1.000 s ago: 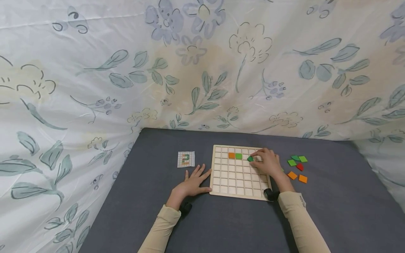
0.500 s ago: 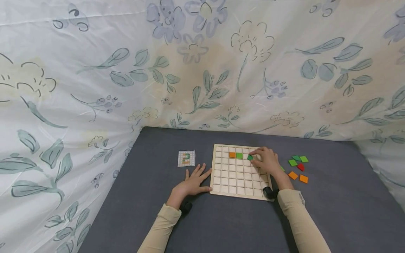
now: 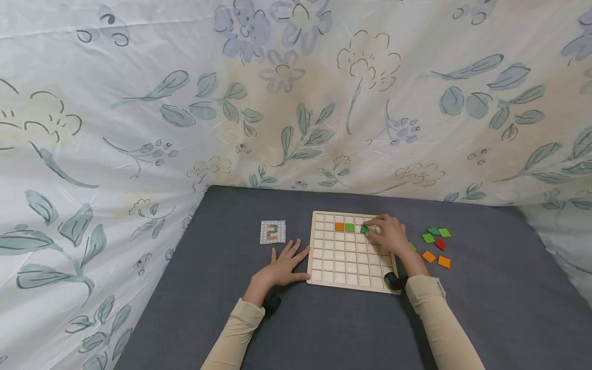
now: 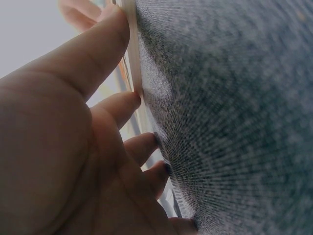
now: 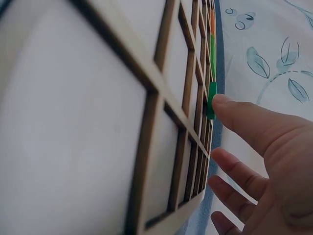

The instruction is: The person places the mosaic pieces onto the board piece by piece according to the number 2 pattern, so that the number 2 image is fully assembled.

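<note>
A wooden grid board point(image 3: 328, 258) lies on the dark cloth. In its upper rows an orange square tile point(image 3: 339, 226) and a light green square tile point(image 3: 350, 227) sit side by side in their cells. My right hand point(image 3: 392, 236) reaches over the upper right of the board and pinches a dark green tile point(image 3: 364, 229) just right of the light green one. In the right wrist view the thumb point(image 5: 239, 111) presses against the dark green tile's face, close over the grid. My left hand point(image 3: 279, 268) lies flat with spread fingers, thumb and index fingertips at the board's left edge.
Several loose tiles lie right of the board, among them a red tile point(image 3: 440, 244), an orange tile point(image 3: 444, 262) and a light green tile point(image 3: 444, 233). A small card with a coloured grid pattern point(image 3: 273, 232) lies left of the board. Floral fabric point(image 3: 296, 103) hangs behind.
The dark green tile has shifted slightly left and away, nearer the light green tile, still pinched in my right hand. My left hand stays put at the board's edge.
</note>
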A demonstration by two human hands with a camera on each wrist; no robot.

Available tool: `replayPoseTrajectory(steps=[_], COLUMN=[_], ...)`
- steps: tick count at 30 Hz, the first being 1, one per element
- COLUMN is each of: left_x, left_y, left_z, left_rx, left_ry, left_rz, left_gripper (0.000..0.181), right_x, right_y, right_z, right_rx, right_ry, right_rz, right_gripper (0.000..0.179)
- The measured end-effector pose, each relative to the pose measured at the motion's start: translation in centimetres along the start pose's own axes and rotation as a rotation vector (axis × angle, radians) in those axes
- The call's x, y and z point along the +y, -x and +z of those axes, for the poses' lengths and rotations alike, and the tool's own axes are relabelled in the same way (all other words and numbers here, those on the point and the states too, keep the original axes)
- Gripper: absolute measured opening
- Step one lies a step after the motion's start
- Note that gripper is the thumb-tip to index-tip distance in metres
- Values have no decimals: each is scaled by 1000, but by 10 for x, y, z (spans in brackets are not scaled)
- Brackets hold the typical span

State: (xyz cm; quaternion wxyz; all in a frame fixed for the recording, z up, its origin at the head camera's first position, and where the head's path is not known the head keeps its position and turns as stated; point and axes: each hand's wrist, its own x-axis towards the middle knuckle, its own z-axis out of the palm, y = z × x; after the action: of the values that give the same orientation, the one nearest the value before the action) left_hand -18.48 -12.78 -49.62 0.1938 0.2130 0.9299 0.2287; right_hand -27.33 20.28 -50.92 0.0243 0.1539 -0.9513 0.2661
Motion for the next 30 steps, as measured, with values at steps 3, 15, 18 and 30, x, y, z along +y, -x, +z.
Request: replayPoseTrajectory(steps=[3, 15, 18, 30], left_x=[0, 0, -1, -1], left_y=[0, 0, 0, 1], left_z=[0, -1, -1, 0], left_rx=[-1, -3, -2, -1], left_ry=[-1, 2, -1, 0], left_rz=[0, 4, 2, 1], left_gripper=[75, 75, 75, 75], right_x=[3, 6, 5, 3], right_y=[0, -1, -1, -6], right_z=[-1, -3, -3, -2], right_rx=[12, 11, 12, 0], right_ry=[4, -12, -12, 28], right_rz=[9, 42, 40, 4], right_gripper=[30, 17, 16, 15])
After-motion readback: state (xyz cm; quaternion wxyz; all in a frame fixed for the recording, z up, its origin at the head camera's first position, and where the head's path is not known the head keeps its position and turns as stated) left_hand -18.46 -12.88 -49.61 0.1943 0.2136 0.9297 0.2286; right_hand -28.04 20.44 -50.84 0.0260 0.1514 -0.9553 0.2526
